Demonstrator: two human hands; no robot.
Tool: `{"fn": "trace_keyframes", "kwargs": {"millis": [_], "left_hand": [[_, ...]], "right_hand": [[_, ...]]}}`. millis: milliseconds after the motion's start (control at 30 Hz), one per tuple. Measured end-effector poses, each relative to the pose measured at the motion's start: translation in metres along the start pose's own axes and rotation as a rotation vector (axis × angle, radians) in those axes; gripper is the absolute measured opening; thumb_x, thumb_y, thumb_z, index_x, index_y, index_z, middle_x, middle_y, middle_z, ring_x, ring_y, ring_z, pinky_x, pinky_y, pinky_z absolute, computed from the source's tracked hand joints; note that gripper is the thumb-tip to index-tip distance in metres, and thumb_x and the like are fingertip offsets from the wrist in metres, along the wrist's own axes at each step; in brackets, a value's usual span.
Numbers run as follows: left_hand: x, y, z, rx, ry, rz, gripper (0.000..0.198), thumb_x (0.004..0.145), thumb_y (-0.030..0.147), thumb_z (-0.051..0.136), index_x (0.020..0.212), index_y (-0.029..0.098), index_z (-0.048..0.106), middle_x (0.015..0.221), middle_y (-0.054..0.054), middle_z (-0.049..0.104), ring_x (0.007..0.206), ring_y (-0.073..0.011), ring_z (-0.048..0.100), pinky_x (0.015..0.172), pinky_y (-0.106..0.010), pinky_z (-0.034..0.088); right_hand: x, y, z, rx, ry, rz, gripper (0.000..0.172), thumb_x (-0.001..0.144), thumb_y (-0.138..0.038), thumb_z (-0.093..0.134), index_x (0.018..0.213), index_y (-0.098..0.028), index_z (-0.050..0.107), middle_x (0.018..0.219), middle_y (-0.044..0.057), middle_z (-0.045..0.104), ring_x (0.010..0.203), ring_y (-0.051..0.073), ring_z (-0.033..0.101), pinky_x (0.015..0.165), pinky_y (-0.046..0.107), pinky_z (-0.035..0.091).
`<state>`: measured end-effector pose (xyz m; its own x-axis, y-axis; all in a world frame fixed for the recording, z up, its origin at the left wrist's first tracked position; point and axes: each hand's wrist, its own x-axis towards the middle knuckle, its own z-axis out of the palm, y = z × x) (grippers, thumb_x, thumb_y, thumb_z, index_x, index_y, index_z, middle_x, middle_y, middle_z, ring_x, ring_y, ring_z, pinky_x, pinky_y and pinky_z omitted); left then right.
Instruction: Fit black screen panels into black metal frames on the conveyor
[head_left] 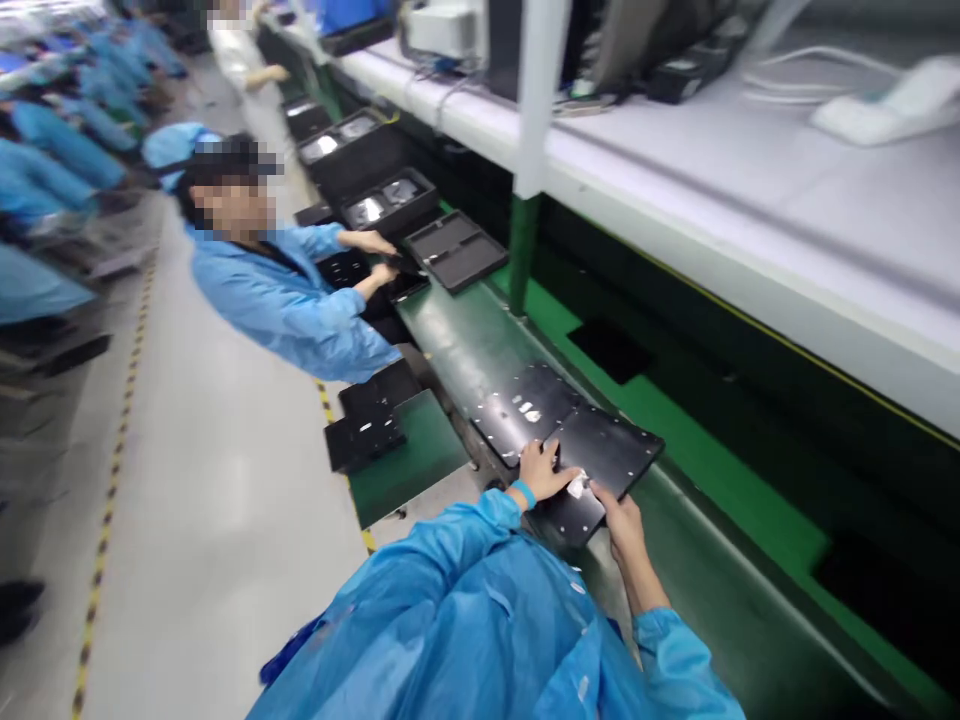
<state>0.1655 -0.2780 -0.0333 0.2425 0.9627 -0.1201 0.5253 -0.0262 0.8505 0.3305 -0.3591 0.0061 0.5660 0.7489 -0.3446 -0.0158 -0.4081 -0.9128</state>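
Observation:
A flat black panel (611, 442) with small white dots along its edges lies at a slant over the green bench. My left hand (544, 472) grips its left edge, the fingers bent over the side and the thumb stretched across the face. From the near right side my right hand (621, 515) holds the same panel, its thumb by a small white patch (578, 484); its other fingers are hidden underneath. Just beyond, a second black panel (510, 415) with white patches lies flat, touching or partly under the held one.
The green bench (465, 330) runs away from me beneath a white shelf (675, 210) on a post (527, 230). A co-worker (277, 280) in blue handles a dark piece near black foam trays (457, 250). Black parts (367, 435) sit on a green side board (420, 455).

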Motion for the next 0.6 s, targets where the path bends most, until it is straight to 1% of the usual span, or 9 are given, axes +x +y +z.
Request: {"fn": "trace_keyframes", "kwargs": {"millis": [67,133,200,267,333,400,467,533,600], "left_hand": [[-0.026,0.008,0.026,-0.129,-0.218,0.022,0.092,0.081,0.078,0.071,0.153,0.022,0.060,0.151,-0.020,0.058,0.144,-0.0389,0.051,0.125,-0.054,0.037],[-0.048,0.018,0.044,-0.273,-0.468,0.051,0.091,0.087,0.077,0.065,0.157,0.020,0.056,0.151,-0.018,0.060,0.141,-0.0347,0.057,0.124,-0.050,0.041],[-0.065,0.029,0.054,-0.374,-0.656,0.126,0.087,0.092,0.076,0.059,0.158,0.019,0.055,0.157,-0.016,0.058,0.144,-0.0319,0.056,0.126,-0.048,0.040],[-0.077,0.043,0.058,-0.398,-0.755,0.253,0.080,0.095,0.073,0.056,0.154,0.020,0.059,0.160,-0.014,0.055,0.149,-0.0302,0.051,0.130,-0.046,0.035],[-0.086,0.055,0.058,-0.366,-0.758,0.351,0.072,0.099,0.069,0.053,0.151,0.021,0.063,0.159,-0.013,0.057,0.150,-0.0288,0.050,0.131,-0.045,0.033],[-0.092,0.066,0.056,-0.309,-0.708,0.382,0.066,0.101,0.063,0.052,0.152,0.023,0.062,0.158,-0.012,0.058,0.150,-0.0275,0.051,0.132,-0.045,0.033],[-0.096,0.074,0.054,-0.243,-0.659,0.385,0.062,0.102,0.057,0.051,0.155,0.024,0.059,0.159,-0.010,0.057,0.150,-0.0266,0.050,0.132,-0.045,0.034],[-0.099,0.080,0.054,-0.161,-0.609,0.407,0.060,0.103,0.053,0.049,0.155,0.024,0.058,0.158,-0.010,0.058,0.148,-0.0270,0.052,0.129,-0.044,0.037],[-0.100,0.087,0.055,-0.064,-0.532,0.400,0.055,0.106,0.050,0.041,0.149,0.024,0.063,0.146,-0.012,0.067,0.138,-0.0293,0.061,0.122,-0.046,0.044]], "right_hand": [[-0.022,0.004,-0.038,-0.147,0.124,0.033,0.051,0.063,-0.059,0.084,0.095,-0.019,0.078,0.090,0.011,0.080,0.087,0.035,0.075,0.076,0.042,0.058],[-0.043,0.009,-0.064,-0.322,0.251,0.078,0.047,0.068,-0.065,0.080,0.089,-0.022,0.077,0.083,0.012,0.078,0.085,0.038,0.075,0.076,0.045,0.057],[-0.059,0.015,-0.078,-0.453,0.322,0.092,0.049,0.072,-0.071,0.076,0.086,-0.025,0.075,0.079,0.013,0.076,0.085,0.039,0.074,0.076,0.046,0.056],[-0.069,0.022,-0.083,-0.473,0.318,0.069,0.053,0.076,-0.077,0.071,0.086,-0.025,0.073,0.078,0.012,0.074,0.085,0.037,0.074,0.076,0.044,0.055],[-0.073,0.029,-0.086,-0.394,0.247,0.044,0.057,0.082,-0.082,0.062,0.084,-0.025,0.070,0.075,0.010,0.072,0.081,0.034,0.073,0.075,0.041,0.054],[-0.071,0.036,-0.089,-0.288,0.187,0.015,0.061,0.085,-0.084,0.055,0.083,-0.025,0.069,0.075,0.008,0.071,0.080,0.031,0.071,0.076,0.040,0.054],[-0.062,0.041,-0.093,-0.202,0.257,-0.067,0.061,0.082,-0.084,0.061,0.090,-0.023,0.069,0.088,0.009,0.073,0.091,0.030,0.070,0.085,0.040,0.055],[-0.048,0.043,-0.095,-0.127,0.384,-0.209,0.066,0.076,-0.080,0.070,0.107,-0.021,0.068,0.111,0.013,0.071,0.110,0.031,0.066,0.098,0.042,0.052],[-0.031,0.041,-0.091,-0.046,0.380,-0.327,0.070,0.074,-0.076,0.074,0.116,-0.020,0.063,0.121,0.013,0.068,0.116,0.029,0.062,0.103,0.042,0.049]]}}
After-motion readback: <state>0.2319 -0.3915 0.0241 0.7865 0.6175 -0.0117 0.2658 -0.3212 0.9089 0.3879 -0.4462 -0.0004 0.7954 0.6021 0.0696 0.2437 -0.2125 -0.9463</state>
